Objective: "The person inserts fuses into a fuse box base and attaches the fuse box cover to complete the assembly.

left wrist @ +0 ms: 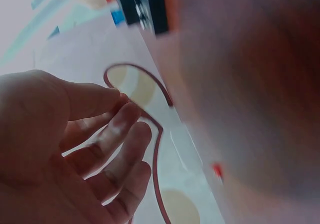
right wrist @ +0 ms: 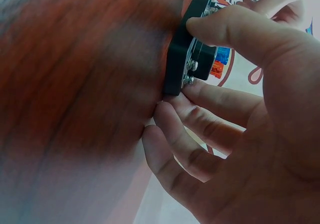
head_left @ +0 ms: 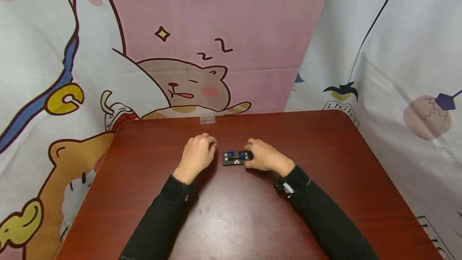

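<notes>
A black fuse block (head_left: 232, 162) with screw terminals and blue and red blade fuses (right wrist: 220, 59) lies on the table. My right hand (head_left: 265, 156) grips its right end, thumb (right wrist: 215, 27) along the near edge and the fingers round the end. To the left of the block, slightly apart from it, is my left hand (head_left: 198, 153). Its fingers (left wrist: 127, 129) are loosely bent and the thumb tip meets the index fingertip; nothing shows between them. The left wrist view catches the block's end (left wrist: 150, 9) at its top.
At the back edge of the brown table (head_left: 306, 139) stands a small clear plastic box (head_left: 207, 118). A small red piece (left wrist: 217, 171) shows near the table edge in the left wrist view. Behind the table hangs a cartoon-printed cloth (head_left: 231, 19).
</notes>
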`<state>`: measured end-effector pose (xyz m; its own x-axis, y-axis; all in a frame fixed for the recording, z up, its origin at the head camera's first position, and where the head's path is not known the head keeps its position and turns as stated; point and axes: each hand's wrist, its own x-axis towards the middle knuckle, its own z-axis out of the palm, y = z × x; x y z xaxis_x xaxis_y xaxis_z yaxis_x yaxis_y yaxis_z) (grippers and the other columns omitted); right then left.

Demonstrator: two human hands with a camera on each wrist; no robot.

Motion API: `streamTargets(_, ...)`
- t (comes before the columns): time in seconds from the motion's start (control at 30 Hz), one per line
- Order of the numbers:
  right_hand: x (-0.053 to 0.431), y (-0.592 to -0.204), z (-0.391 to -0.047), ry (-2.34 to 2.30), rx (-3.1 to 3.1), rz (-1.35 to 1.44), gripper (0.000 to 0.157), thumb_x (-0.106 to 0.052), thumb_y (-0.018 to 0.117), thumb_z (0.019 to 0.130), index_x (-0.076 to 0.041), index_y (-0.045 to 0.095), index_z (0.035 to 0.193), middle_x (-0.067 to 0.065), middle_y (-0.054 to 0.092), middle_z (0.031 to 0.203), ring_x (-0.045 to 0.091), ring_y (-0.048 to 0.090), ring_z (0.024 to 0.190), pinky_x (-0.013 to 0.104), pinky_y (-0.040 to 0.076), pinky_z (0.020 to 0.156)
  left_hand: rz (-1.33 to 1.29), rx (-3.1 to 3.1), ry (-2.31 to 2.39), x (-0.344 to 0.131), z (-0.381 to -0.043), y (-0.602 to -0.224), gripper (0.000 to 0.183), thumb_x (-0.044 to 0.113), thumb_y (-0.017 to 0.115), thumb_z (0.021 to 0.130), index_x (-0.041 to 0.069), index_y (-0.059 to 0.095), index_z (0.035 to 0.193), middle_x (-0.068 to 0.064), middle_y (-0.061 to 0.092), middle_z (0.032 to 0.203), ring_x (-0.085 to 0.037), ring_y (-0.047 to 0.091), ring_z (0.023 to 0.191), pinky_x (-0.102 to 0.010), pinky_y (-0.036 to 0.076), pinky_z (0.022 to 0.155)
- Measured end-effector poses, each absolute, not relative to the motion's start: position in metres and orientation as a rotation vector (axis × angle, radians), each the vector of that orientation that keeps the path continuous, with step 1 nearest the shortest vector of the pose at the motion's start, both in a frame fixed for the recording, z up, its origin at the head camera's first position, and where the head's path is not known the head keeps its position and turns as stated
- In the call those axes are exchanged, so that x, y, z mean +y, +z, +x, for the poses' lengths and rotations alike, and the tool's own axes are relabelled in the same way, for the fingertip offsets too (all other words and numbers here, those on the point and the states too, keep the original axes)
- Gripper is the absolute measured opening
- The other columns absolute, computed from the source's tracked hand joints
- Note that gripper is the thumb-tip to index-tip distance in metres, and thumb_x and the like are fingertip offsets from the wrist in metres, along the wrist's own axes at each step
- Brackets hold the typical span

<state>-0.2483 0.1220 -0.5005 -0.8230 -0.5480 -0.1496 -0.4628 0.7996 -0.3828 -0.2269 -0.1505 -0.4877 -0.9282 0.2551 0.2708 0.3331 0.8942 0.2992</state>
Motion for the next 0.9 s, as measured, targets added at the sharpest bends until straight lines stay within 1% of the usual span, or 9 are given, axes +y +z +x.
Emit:
streamTargets(0.1, 0.122, -0.5, -0.248, -0.499, 2.732, -0.775, 0.055, -0.033, 0.083, 0.094, -0.009, 0.072, 0.142, 0.003, 0.065, 0.131, 0.021, 0.061, 0.115, 0.044, 0.055, 0.101, -0.407, -2.849, -0.494, -0.169, -0.234, -0.483, 0.016, 0.016, 0.073, 0.106, 0.009, 0.085, 0.114, -0.009, 0.079, 0.105, -0.033, 0.077, 0.098, -0.052, 0.06, 0.09)
streamTargets(0.23, 0.122, -0.5, -0.247, -0.503, 2.731, -0.784, 0.054, -0.033, 0.083, 0.094, -0.009, 0.072, 0.141, 0.003, 0.066, 0.128, 0.021, 0.061, 0.113, 0.043, 0.054, 0.1, -0.376, -2.868, -0.462, -0.194, -0.248, -0.475, 0.018, 0.014, 0.071, 0.106, 0.006, 0.085, 0.115, -0.011, 0.077, 0.105, -0.035, 0.076, 0.091, -0.052, 0.062, 0.08)
streamTargets(0.3, 0.122, -0.5, -0.248, -0.499, 2.731, -0.784, 0.054, -0.033, 0.083, 0.094, -0.009, 0.072, 0.141, 0.003, 0.065, 0.129, 0.02, 0.06, 0.113, 0.043, 0.054, 0.099, -0.388, -2.894, -0.435, -0.203, -0.255, -0.472, 0.019, 0.012, 0.07, 0.106, 0.005, 0.085, 0.115, -0.013, 0.077, 0.106, -0.036, 0.075, 0.093, -0.051, 0.062, 0.078)
streamTargets(0.5, 0.123, -0.502, -0.248, -0.495, 2.732, -0.767, 0.055, -0.034, 0.082, 0.095, -0.01, 0.071, 0.144, 0.004, 0.065, 0.132, 0.021, 0.06, 0.114, 0.043, 0.055, 0.099, -0.579, -3.006, -0.329, -0.215, -0.273, -0.47, 0.019, 0.004, 0.07, 0.103, 0.004, 0.085, 0.115, -0.015, 0.075, 0.111, -0.04, 0.073, 0.109, -0.051, 0.063, 0.088)
streamTargets(0.6, 0.123, -0.502, -0.248, -0.496, 2.728, -0.77, 0.055, -0.034, 0.082, 0.096, -0.01, 0.071, 0.144, 0.004, 0.065, 0.134, 0.021, 0.06, 0.115, 0.043, 0.055, 0.1, -0.666, -3.049, -0.25, -0.217, -0.281, -0.473, 0.02, 0.002, 0.072, 0.101, 0.006, 0.086, 0.114, -0.014, 0.076, 0.112, -0.039, 0.073, 0.112, -0.05, 0.064, 0.09)
streamTargets(0.73, 0.123, -0.502, -0.248, -0.496, 2.721, -0.771, 0.056, -0.035, 0.081, 0.096, -0.011, 0.071, 0.144, 0.003, 0.064, 0.134, 0.021, 0.06, 0.117, 0.043, 0.054, 0.1, -0.754, -3.078, -0.139, -0.217, -0.29, -0.476, 0.02, 0.004, 0.073, 0.102, 0.009, 0.087, 0.115, -0.012, 0.076, 0.112, -0.036, 0.073, 0.112, -0.049, 0.064, 0.092)
streamTargets(0.9, 0.123, -0.503, -0.249, -0.489, 2.735, -0.773, 0.055, -0.035, 0.082, 0.095, -0.011, 0.071, 0.144, 0.002, 0.064, 0.132, 0.02, 0.06, 0.116, 0.042, 0.054, 0.101, -0.818, -3.066, -0.057, -0.214, -0.295, -0.475, 0.021, 0.001, 0.073, 0.1, 0.01, 0.086, 0.113, -0.01, 0.074, 0.106, -0.035, 0.072, 0.107, -0.048, 0.064, 0.09)
